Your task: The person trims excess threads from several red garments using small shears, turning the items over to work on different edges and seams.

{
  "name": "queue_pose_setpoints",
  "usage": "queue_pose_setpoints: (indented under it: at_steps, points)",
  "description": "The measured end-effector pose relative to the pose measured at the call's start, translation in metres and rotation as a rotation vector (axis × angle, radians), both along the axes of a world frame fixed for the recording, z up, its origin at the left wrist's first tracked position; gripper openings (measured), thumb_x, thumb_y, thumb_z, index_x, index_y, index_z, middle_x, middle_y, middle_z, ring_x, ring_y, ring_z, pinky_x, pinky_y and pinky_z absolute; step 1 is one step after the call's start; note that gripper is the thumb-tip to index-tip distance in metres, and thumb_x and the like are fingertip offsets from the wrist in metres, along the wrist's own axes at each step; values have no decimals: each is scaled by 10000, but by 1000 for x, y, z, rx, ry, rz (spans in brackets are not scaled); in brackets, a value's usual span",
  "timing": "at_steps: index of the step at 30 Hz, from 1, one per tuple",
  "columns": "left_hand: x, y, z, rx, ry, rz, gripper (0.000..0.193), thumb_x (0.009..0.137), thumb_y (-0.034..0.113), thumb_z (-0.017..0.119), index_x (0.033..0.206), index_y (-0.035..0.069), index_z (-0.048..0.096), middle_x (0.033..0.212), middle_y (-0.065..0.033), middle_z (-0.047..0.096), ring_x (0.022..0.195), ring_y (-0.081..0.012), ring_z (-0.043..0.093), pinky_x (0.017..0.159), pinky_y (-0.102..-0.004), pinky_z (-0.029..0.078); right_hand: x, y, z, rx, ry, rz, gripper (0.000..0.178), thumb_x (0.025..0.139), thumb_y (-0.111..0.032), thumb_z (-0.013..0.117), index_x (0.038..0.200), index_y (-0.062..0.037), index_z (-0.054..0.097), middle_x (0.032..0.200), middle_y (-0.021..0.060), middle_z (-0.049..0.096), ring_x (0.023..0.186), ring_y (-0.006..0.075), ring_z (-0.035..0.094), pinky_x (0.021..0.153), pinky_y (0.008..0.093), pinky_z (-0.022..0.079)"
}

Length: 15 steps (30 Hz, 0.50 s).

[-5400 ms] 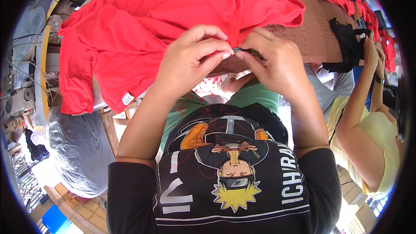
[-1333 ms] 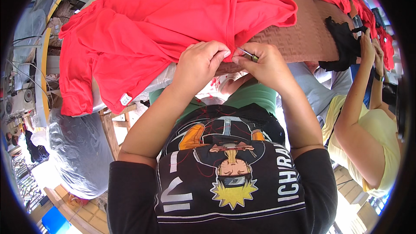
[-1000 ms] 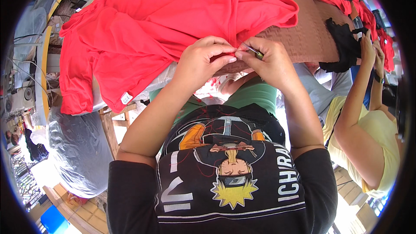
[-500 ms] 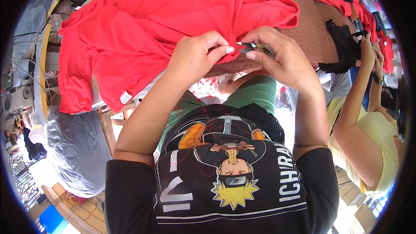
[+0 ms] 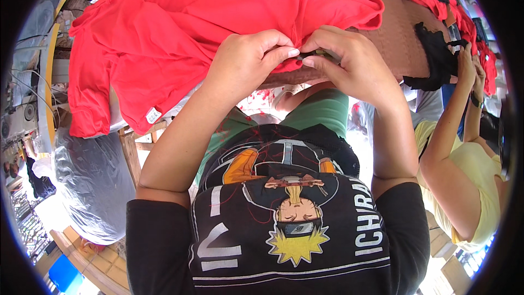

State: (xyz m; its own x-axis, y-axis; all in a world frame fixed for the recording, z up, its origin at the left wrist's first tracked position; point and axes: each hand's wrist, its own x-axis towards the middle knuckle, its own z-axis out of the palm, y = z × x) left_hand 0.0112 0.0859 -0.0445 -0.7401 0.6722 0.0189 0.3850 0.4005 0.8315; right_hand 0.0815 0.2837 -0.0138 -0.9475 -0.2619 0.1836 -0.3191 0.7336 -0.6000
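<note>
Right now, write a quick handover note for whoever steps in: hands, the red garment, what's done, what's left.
Left hand: closed, pinching the edge of the red garment.
Right hand: closed on the same edge, with a small dark item in its grip; too hidden to identify.
The garment lies spread on the brown table; a white tag hangs at its lower edge.
Done: cannot tell.
Left: whatever is being worked at that edge; both hands are on it.
</note>
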Motion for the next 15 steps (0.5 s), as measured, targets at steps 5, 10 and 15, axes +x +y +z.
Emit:
queue_pose_setpoints:
  at_steps: [5, 10, 15]
  points:
    - [3, 2, -3, 9, 49, 29, 166, 893, 160, 667, 982, 20, 682, 858, -62, 726, 790, -105, 686, 718, -243, 535, -1, -2, 6, 89, -13, 34, 118, 806, -151, 672, 895, -84, 634, 823, 101, 627, 784, 321, 624, 658, 416, 477]
    - [3, 3, -9, 71, -22, 58, 152, 890, 139, 667, 966, 9, 686, 852, -65, 725, 805, -107, 687, 737, -247, 544, 0, 2, 7, 145, 7, 18, 138, 805, -143, 674, 914, -69, 629, 838, 106, 631, 794, 317, 631, 662, 413, 482]
    - [4, 1, -11, 123, -84, 60, 138, 882, 111, 677, 957, -4, 687, 843, -62, 723, 797, -92, 675, 737, -236, 537, -2, 18, 8, 61, -110, 118, 238, 815, -113, 700, 1025, -37, 617, 914, 122, 628, 848, 287, 632, 740, 362, 489]
